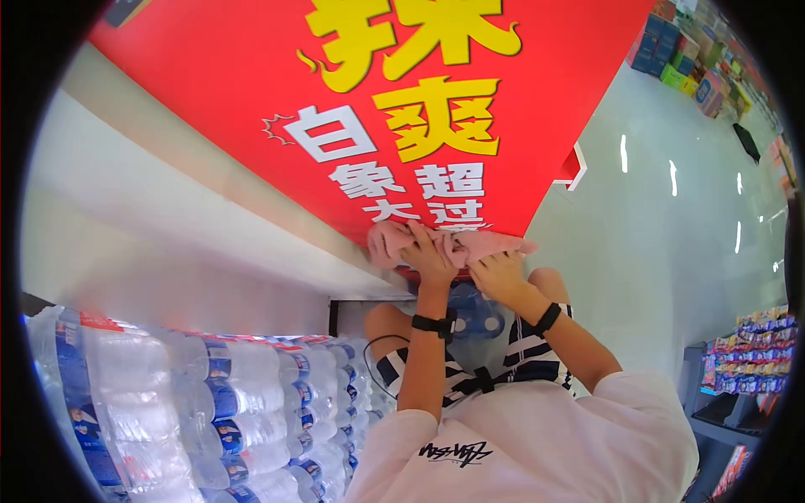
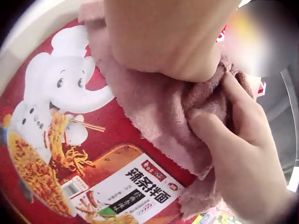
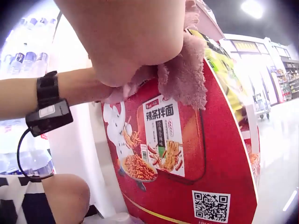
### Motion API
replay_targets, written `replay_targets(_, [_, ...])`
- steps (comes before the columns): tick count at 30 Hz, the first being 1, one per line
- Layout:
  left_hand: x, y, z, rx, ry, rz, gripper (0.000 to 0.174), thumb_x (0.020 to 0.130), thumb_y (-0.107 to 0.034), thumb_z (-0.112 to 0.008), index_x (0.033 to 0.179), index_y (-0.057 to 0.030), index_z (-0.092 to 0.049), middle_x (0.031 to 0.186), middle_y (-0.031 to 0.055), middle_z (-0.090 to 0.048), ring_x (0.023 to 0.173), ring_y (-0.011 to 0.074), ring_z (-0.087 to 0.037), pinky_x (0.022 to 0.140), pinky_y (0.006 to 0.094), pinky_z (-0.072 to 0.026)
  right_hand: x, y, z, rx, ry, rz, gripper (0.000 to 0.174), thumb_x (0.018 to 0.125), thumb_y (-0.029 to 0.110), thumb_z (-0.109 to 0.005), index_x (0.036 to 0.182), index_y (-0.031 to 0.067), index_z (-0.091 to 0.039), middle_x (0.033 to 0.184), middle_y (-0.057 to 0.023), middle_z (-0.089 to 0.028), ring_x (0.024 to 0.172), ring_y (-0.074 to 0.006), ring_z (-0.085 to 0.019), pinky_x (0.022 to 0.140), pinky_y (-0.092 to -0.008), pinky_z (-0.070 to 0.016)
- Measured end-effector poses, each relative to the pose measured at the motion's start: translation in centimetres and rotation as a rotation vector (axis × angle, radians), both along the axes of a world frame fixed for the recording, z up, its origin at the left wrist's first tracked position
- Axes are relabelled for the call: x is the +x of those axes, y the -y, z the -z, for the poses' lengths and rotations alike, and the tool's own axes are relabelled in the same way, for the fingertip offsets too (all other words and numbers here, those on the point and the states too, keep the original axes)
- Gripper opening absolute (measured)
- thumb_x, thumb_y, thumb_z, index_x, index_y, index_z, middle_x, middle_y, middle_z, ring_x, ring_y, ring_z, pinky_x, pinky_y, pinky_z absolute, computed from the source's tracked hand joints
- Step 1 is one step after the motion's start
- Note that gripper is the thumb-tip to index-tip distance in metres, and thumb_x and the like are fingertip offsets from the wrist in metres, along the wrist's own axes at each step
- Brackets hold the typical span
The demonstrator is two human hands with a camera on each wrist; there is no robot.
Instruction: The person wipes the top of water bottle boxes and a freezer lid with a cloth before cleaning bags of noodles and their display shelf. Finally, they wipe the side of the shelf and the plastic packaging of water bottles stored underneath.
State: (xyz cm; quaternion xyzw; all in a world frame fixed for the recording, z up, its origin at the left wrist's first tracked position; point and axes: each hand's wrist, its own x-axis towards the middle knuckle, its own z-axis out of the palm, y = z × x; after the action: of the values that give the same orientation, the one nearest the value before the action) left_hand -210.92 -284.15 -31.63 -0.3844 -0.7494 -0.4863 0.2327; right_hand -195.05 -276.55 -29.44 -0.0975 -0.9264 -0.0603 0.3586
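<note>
A pink cloth (image 1: pixel 495 243) lies bunched over the edge of a red display board (image 1: pixel 537 126) with large yellow and white lettering. My left hand (image 1: pixel 432 258) grips the cloth from above, fingers bent into its folds. To its right, my right hand (image 1: pixel 501 277) pinches a fold between thumb and forefinger, as the left wrist view shows. Ragged cloth edges hang over the board's printed face (image 3: pixel 187 126), which carries a white cartoon elephant (image 2: pixel 65 84), noodles and a QR code (image 3: pixel 211 206). The left fingertips are hidden in both wrist views.
Packs of bottled water (image 1: pixel 251 402) stand stacked at the left, beside a white ledge (image 1: pixel 168 193). Blue-capped bottles (image 1: pixel 478 323) sit low between the person's knees. At the right are a shelf of snack packets (image 1: pixel 755 352) and, farther off, coloured boxes (image 1: pixel 696 67) on the shiny floor.
</note>
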Motion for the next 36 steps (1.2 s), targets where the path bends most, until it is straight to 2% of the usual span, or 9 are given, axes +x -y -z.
replay_targets(11, [-1.9, 0.9, -23.1, 0.217, -0.382, -0.029, 0.071, 0.101, -0.023, -0.060, 0.160, 0.0025, -0.029, 0.151, 0.0393, -0.037, 0.136, 0.0577, -0.036, 0.110, 0.0618, -0.0279, -1.9, 1.1, -20.1, 0.072, -0.040, -0.050, 0.033, 0.079, 0.020, -0.072, 0.111, 0.0121, -0.069, 0.099, -0.0047, -0.062, 0.100, -0.0247, -0.060, 0.090, -0.0435, -0.0441])
replay_targets(17, [-5.0, 2.1, -35.4, 0.304, -0.555, 0.131, 0.070, 0.100, -0.022, -0.057, 0.162, -0.0026, -0.030, 0.151, 0.0361, -0.041, 0.140, 0.0526, -0.039, 0.116, 0.0549, -0.0311, -1.7, 0.3, -32.9, 0.253, -0.397, -0.018, 0.067, 0.083, 0.023, -0.071, 0.148, 0.0157, -0.057, 0.107, -0.0093, -0.059, 0.107, -0.0321, -0.055, 0.107, -0.0556, -0.0361])
replay_targets(19, [-6.0, 2.1, -36.8, 0.370, -0.681, 0.058, 0.068, 0.096, -0.026, -0.062, 0.158, -0.0097, -0.041, 0.126, 0.0340, -0.053, 0.111, 0.0506, -0.053, 0.091, 0.0550, -0.0447, -2.1, -0.7, -34.8, 0.327, -0.451, -0.058, 0.067, 0.085, 0.025, -0.071, 0.149, 0.0156, -0.057, 0.108, -0.0108, -0.057, 0.108, -0.0352, -0.053, 0.107, -0.0565, -0.0339])
replay_targets(20, [-6.5, 2.1, -37.0, 0.370, -0.677, 0.061, 0.068, 0.096, -0.026, -0.062, 0.158, -0.0097, -0.041, 0.126, 0.0340, -0.053, 0.111, 0.0506, -0.053, 0.091, 0.0550, -0.0447, -2.1, -0.3, -35.9, 0.399, -0.503, -0.095, 0.067, 0.087, 0.027, -0.071, 0.151, 0.0155, -0.056, 0.109, -0.0122, -0.056, 0.109, -0.0382, -0.052, 0.107, -0.0575, -0.0318])
replay_targets(21, [-6.9, 2.0, -37.2, 0.378, -0.684, 0.032, 0.064, 0.099, -0.031, -0.059, 0.157, -0.0097, -0.044, 0.144, 0.0271, -0.047, 0.133, 0.0451, -0.039, 0.108, 0.0542, -0.0338, -0.7, 1.7, -36.1, 0.117, -0.200, 0.165, 0.079, 0.091, 0.036, -0.066, 0.160, 0.0087, -0.039, 0.164, -0.0200, -0.034, 0.154, -0.0446, -0.022, 0.123, -0.0652, -0.0122])
replay_targets(22, [-7.1, 1.7, -37.1, 0.384, -0.690, 0.004, 0.061, 0.102, -0.036, -0.055, 0.155, -0.0098, -0.046, 0.162, 0.0201, -0.040, 0.155, 0.0396, -0.026, 0.125, 0.0533, -0.0229, -1.3, 0.9, -35.3, 0.113, -0.195, 0.172, 0.079, 0.091, 0.036, -0.066, 0.160, 0.0087, -0.039, 0.164, -0.0200, -0.034, 0.154, -0.0446, -0.022, 0.123, -0.0652, -0.0122])
replay_targets(24, [-6.8, 1.5, -35.7, 0.447, -0.661, 0.069, 0.062, 0.101, -0.035, -0.057, 0.157, -0.0119, -0.045, 0.165, 0.0195, -0.035, 0.156, 0.0398, -0.024, 0.125, 0.0533, -0.0208, -3.4, -1.6, -32.6, 0.403, -0.488, 0.064, 0.066, 0.088, 0.030, -0.070, 0.151, 0.0173, -0.056, 0.113, -0.0120, -0.057, 0.111, -0.0369, -0.051, 0.106, -0.0557, -0.0314])
replay_targets(27, [-7.2, 2.0, -33.3, 0.348, -0.687, -0.068, 0.064, 0.097, -0.028, -0.059, 0.158, -0.0115, -0.044, 0.131, 0.0328, -0.053, 0.118, 0.0511, -0.052, 0.097, 0.0566, -0.0444, -3.5, -0.7, -29.5, 0.323, -0.424, 0.118, 0.064, 0.090, 0.034, -0.069, 0.151, 0.0188, -0.056, 0.115, -0.0121, -0.057, 0.111, -0.0362, -0.050, 0.104, -0.0570, -0.0313])
replay_targets(36, [-6.5, 3.7, -17.1, 0.102, -0.318, -0.111, 0.083, 0.097, -0.032, -0.061, 0.159, 0.0086, -0.024, 0.147, 0.0388, -0.043, 0.131, 0.0568, -0.042, 0.111, 0.0594, -0.0332, -2.7, 1.1, -11.2, 0.148, -0.130, 0.188, 0.064, 0.090, 0.029, -0.068, 0.152, 0.0246, -0.055, 0.091, -0.0053, -0.057, 0.096, -0.0258, -0.054, 0.094, -0.0508, -0.0386])
